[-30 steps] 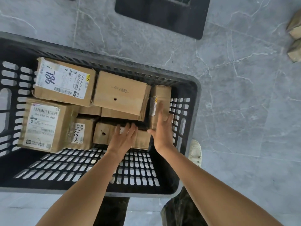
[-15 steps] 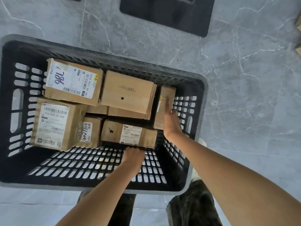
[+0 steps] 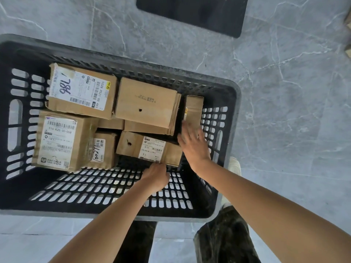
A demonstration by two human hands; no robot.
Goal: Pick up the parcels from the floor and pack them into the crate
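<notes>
A black slotted crate (image 3: 235, 111) stands on the grey floor and holds several cardboard parcels. A box marked 786 (image 3: 79, 90) and a plain box (image 3: 146, 103) lie at the far side. A labelled box (image 3: 58, 141) and a small one (image 3: 104, 149) sit at the left. My left hand (image 3: 155, 177) is curled at the near edge of the flat parcel labelled N705 (image 3: 150, 149), with its fingertips hidden. My right hand (image 3: 193, 143) rests with straight, spread fingers on the near end of a narrow parcel (image 3: 193, 107) by the right wall.
A black mat (image 3: 191, 14) lies on the floor beyond the crate. Corners of more cardboard parcels (image 3: 348, 25) show at the right edge of view. My shoe (image 3: 234, 166) and trouser legs are against the crate's near right corner.
My left hand came off the top of the N705 parcel and curled at its near edge. My right hand stayed on the narrow parcel, sliding slightly toward me.
</notes>
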